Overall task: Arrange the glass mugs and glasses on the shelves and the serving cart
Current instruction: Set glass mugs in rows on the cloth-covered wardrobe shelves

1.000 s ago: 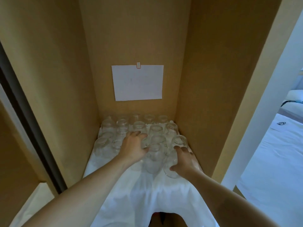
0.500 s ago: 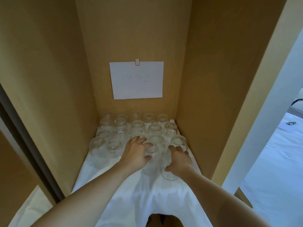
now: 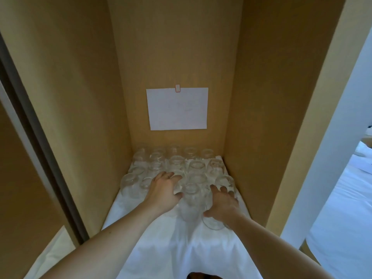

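Observation:
Several clear glasses (image 3: 196,168) stand upside down in rows on a white cloth (image 3: 181,244) on the cabinet shelf. My left hand (image 3: 164,190) lies over the top of a glass in the near row, fingers and thumb curved round it. My right hand (image 3: 221,204) grips the front right glass (image 3: 213,224) from above, thumb on its left side. Another glass (image 3: 190,200) stands between the two hands, close to both.
Wooden cabinet walls (image 3: 80,117) close in the shelf on the left, back and right. A white paper sheet (image 3: 177,108) hangs on the back wall. A dark door frame (image 3: 40,150) runs down the left. The cloth hangs over the shelf's front edge.
My right hand has slid left with its glass, closer to the middle glass. My left hand has drawn back slightly towards me.

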Tool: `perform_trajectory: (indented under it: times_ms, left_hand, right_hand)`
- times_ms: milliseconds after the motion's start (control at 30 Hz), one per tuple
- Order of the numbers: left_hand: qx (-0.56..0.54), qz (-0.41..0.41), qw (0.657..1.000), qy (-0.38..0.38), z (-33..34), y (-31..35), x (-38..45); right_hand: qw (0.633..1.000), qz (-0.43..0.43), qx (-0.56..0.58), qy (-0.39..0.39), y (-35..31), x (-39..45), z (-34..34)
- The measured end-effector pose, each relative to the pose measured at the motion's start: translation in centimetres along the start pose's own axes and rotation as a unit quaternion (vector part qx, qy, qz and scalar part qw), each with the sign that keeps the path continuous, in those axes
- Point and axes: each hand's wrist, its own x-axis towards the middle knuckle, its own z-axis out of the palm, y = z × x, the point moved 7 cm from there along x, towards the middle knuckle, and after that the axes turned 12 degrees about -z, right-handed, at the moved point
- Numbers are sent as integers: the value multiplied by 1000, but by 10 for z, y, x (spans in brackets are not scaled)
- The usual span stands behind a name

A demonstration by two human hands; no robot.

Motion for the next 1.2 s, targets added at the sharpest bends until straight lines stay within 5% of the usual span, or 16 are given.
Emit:
perform_trajectory:
  times_ms: [667, 1200]
  left_hand:
    - [-108, -37, 992, 45, -103, -82, 19]
    - [-227, -126, 966, -16, -60, -109, 88]
  right_hand:
    - [990, -52, -6, 130, -130, 20, -71]
    - [991, -55, 41, 116, -129, 96, -68]
